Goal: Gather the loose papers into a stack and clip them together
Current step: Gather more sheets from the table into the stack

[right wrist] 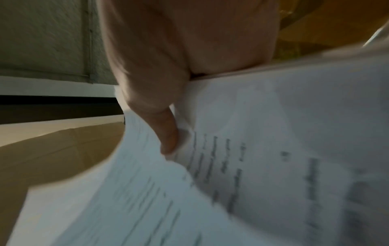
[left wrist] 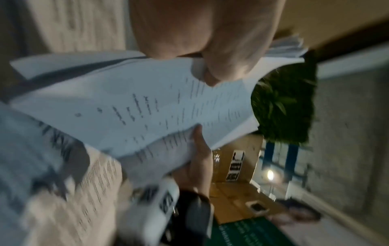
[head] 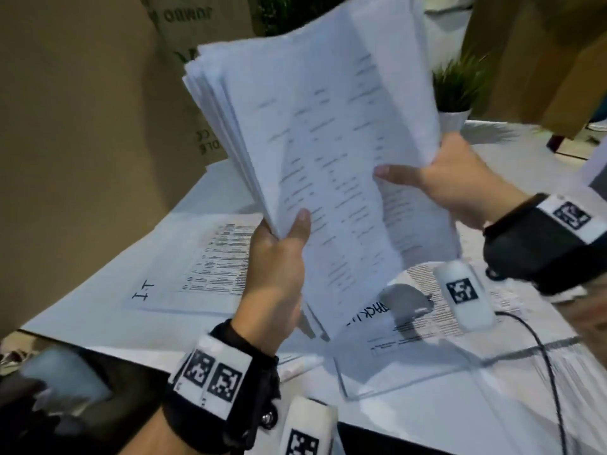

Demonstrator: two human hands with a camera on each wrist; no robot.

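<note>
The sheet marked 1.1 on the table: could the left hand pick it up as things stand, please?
Probably not yet: the left hand grips the raised stack of papers, as does the right hand. The sheet marked 1.1 lies uncovered nearby.

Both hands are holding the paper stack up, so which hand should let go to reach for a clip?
Probably the right hand: it pinches only the side edge of the paper stack, while the left hand grips the bottom corner, bearing it.

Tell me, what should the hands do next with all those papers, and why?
Probably stand the stack of papers on the table and tap its bottom edge to square it. The left hand and right hand both grip it in the air, yet the sheets fan out unevenly at the top corner, and more printed sheets lie on the table.
</note>
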